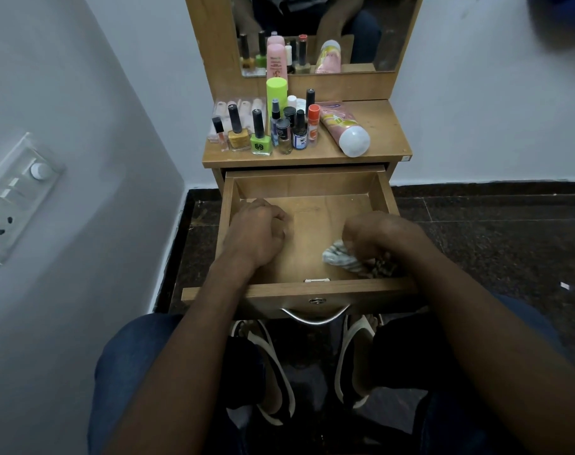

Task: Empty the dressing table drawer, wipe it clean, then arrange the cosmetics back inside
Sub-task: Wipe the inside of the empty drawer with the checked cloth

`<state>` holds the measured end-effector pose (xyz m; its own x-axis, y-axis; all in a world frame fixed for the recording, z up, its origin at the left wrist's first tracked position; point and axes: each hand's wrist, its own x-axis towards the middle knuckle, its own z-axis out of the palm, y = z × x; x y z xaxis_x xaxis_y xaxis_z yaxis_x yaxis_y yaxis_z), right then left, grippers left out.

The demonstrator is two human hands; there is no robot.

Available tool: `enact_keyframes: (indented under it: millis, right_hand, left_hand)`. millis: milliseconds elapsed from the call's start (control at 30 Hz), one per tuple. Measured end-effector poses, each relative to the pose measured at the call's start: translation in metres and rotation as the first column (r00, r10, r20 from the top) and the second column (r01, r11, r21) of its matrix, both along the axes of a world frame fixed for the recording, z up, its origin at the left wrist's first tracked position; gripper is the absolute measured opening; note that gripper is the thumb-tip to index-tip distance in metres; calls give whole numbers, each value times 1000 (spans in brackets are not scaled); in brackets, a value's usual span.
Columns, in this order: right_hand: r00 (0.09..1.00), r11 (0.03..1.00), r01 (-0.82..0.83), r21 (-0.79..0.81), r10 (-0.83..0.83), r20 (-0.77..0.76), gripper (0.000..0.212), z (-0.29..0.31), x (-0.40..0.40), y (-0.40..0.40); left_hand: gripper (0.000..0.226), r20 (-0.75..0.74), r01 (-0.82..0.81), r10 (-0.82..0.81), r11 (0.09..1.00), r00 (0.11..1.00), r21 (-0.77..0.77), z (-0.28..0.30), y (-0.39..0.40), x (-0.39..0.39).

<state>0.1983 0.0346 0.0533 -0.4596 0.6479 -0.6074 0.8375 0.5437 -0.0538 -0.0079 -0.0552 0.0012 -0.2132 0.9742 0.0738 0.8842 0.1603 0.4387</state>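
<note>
Inside the open drawer (307,183), the right hand (378,238) grasps a crumpled cloth (343,259), partly hidden under it. The left hand (258,229) is clenched, holding nothing. The cosmetics (279,126) stand on the tabletop.

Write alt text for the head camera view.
A person's right hand grips a cloth inside the open, emptied wooden drawer, while the left hand rests curled on its floor. Nail polishes and other cosmetics stand on the dressing table top below a mirror.

Switchboard (15,195) on left wall; sandals (276,366) below
</note>
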Motion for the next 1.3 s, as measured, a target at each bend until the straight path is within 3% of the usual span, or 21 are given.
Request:
enact_keyframes:
  millis: [133,200,333,500,633,733,800,867,933,1000,1033,1100,1167,1200,1233,1300]
  right_hand:
    - [929,994,45,-101,-78,-361,20,10,4,13]
    - [860,994,75,-80,-105,-500,25,14,4,17]
    - [740,986,137,-97,-167,-652,26,11,8,22]
    - [520,963,188,-193,-264,-812,27,6,18,26]
    - [365,951,156,-266,-306,-879,40,9,23,27]
    - [139,938,176,-300,-325,-935,37,21,22,27]
    - [-23,930,203,-308,-310,-951,32,33,21,26]
    - [-130,937,276,-212,-183,-975,32,43,20,26]
    - [-140,924,383,2,60,-988,34,47,16,26]
    - [-74,868,440,230,290,-954,26,45,11,27]
    - [-30,843,441,309,358,-933,24,44,9,28]
    - [57,838,380,392,402,-914,26,40,11,32]
    - [93,893,281,351,339,-936,29,40,22,38]
    - [65,929,263,259,251,-966,29,41,28,41]
    - [-5,952,279,124,131,-991,28,42,32,44]
    - [-195,909,372,-189,-123,-973,29,45,33,59]
  left_hand:
    - [63,272,275,-255,961,928,-36,6,7,21]
    - [64,254,321,-306,947,918,-20,4,12,29]
    - [29,59,150,-155,985,986,81,9,17,29]
    - [12,291,22,-65,989,955,150,23,12,27]
    - [15,388,-60,-50,962,920,268,43,18,35]
    - [22,404,-110,-48,926,914,360,61,26,44]
    - [35,328,-174,25,885,944,433,72,30,52]
    - [39,182,-218,143,829,973,515,87,35,60]
    - [31,272,-267,139,810,952,522,101,44,68]
    - [39,556,-318,49,861,829,398,115,56,76]
    - [45,658,-325,37,889,752,322,120,61,78]
    - [48,712,-303,37,919,701,251,128,71,78]
    - [41,738,-266,9,936,674,232,135,81,75]
    - [39,760,-241,-20,943,650,231,137,87,72]
    - [38,784,-212,-52,950,619,231,138,93,70]
    - [39,825,-155,-100,963,557,221,144,106,71]
